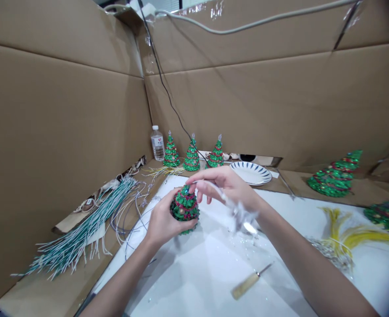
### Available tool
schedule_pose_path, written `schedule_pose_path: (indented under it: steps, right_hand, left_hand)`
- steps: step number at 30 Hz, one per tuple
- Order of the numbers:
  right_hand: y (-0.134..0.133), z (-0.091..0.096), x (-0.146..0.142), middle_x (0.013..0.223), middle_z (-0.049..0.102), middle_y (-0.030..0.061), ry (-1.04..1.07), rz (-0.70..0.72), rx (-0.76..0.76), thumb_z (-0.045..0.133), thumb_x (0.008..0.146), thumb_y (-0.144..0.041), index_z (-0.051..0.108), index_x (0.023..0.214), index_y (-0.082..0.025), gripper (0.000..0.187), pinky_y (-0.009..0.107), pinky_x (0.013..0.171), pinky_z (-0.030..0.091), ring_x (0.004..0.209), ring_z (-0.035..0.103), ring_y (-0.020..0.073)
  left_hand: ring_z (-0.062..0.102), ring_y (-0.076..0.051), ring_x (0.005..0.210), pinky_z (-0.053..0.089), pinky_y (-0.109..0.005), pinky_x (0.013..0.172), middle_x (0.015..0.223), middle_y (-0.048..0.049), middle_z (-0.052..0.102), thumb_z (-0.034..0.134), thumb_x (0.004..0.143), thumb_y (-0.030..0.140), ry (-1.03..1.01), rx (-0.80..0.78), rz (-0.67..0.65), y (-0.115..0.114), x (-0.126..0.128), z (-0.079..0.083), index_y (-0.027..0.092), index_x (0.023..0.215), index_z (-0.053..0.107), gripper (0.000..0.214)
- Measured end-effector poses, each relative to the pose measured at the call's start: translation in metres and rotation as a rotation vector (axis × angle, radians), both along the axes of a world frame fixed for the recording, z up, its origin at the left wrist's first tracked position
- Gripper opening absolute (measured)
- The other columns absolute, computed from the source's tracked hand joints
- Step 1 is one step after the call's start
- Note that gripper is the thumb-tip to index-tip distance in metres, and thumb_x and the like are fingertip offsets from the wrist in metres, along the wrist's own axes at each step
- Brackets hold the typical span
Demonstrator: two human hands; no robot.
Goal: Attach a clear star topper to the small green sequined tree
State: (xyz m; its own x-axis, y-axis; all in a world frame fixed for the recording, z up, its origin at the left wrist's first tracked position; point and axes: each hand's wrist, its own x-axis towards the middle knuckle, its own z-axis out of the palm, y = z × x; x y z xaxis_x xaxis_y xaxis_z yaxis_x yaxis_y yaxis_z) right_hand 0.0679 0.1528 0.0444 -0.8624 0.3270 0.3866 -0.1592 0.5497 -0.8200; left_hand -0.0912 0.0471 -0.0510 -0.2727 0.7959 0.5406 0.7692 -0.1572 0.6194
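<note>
My left hand (164,221) is wrapped round a small green Christmas tree (185,207) with red garland and beads, its tip leaning toward my right hand. At the tree's top, my right hand (229,185) pinches a thin pale wire (212,185), thumb and fingers close to the tip. From this wire a clear, shiny star-shaped ornament (242,216) dangles below my right wrist, blurred by motion. Whether the wire's end touches the tree is hidden by my fingers. A wooden-handled awl (247,285) lies on the white board (194,273) below my hands.
Three small trees with star tops (191,155) stand at the back beside a water bottle (157,144). A striped plate (251,172) is right of them. Green-white wires (92,229) lie left, yellow wires (341,233) right, near larger trees (335,175). Cardboard walls (263,97) enclose the board.
</note>
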Motion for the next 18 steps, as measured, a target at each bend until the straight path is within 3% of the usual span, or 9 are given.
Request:
schedule_pose_path:
  steps: [4, 6, 9, 13, 15, 18]
  right_hand:
    - [-0.0039, 0.0014, 0.0005, 0.071, 0.059, 0.0027, 0.112, -0.117, 0.153, 0.036, 0.096, -0.039, 0.068, 0.091, -0.011, 0.043, 0.021, 0.055, 0.043, 0.061, 0.054, 0.0072]
    - [-0.0054, 0.0016, 0.0007, 0.069, 0.055, 0.0003, 0.162, -0.163, 0.199, 0.037, 0.096, -0.034, 0.065, 0.094, -0.012, 0.036, 0.022, 0.058, 0.042, 0.060, 0.050, 0.0066]
    - [-0.0070, 0.0017, 0.0007, 0.082, 0.059, 0.0011, 0.176, -0.227, 0.256, 0.039, 0.095, -0.028, 0.059, 0.101, -0.015, 0.025, 0.023, 0.062, 0.041, 0.064, 0.050, 0.0063]
    - [-0.0067, -0.0009, -0.0033, 0.090, 0.063, 0.0028, 0.143, -0.193, 0.415, 0.046, 0.090, -0.018, 0.063, 0.092, -0.015, 0.018, 0.023, 0.069, 0.042, 0.077, 0.054, 0.0085]
    - [-0.0053, -0.0034, -0.0064, 0.084, 0.064, 0.0021, 0.112, -0.177, 0.405, 0.050, 0.086, -0.014, 0.067, 0.088, -0.014, 0.017, 0.023, 0.069, 0.042, 0.076, 0.054, 0.0086]
    - [-0.0024, -0.0058, -0.0087, 0.062, 0.050, -0.0041, 0.055, -0.163, 0.175, 0.058, 0.083, -0.022, 0.067, 0.093, -0.014, 0.015, 0.020, 0.054, 0.040, 0.057, 0.047, 0.0059]
  left_hand:
    - [0.064, -0.022, 0.096, 0.050, -0.033, 0.087, 0.111, -0.0016, 0.066, 0.079, 0.058, 0.033, 0.037, -0.010, 0.002, -0.0003, 0.0005, 0.0007, 0.025, 0.120, 0.051, 0.069]
    - [0.063, -0.023, 0.099, 0.049, -0.033, 0.088, 0.113, -0.0025, 0.065, 0.079, 0.057, 0.033, 0.066, 0.005, 0.008, 0.0000, 0.0013, 0.0002, 0.025, 0.120, 0.051, 0.069]
    - [0.062, -0.024, 0.103, 0.048, -0.033, 0.091, 0.116, -0.0029, 0.064, 0.080, 0.056, 0.032, 0.094, 0.024, 0.010, 0.0007, 0.0023, -0.0020, 0.025, 0.122, 0.050, 0.073]
    - [0.063, -0.023, 0.100, 0.049, -0.033, 0.088, 0.114, -0.0018, 0.064, 0.081, 0.054, 0.030, 0.077, 0.008, 0.017, 0.0010, 0.0024, -0.0045, 0.027, 0.122, 0.050, 0.076]
    - [0.062, -0.024, 0.101, 0.049, -0.034, 0.088, 0.114, -0.0020, 0.064, 0.081, 0.053, 0.031, 0.064, -0.002, 0.014, 0.0009, 0.0022, -0.0048, 0.026, 0.122, 0.050, 0.075]
    - [0.063, -0.025, 0.100, 0.050, -0.035, 0.087, 0.112, -0.0025, 0.065, 0.081, 0.054, 0.033, 0.041, -0.022, -0.012, 0.0009, 0.0031, -0.0037, 0.025, 0.120, 0.052, 0.073]
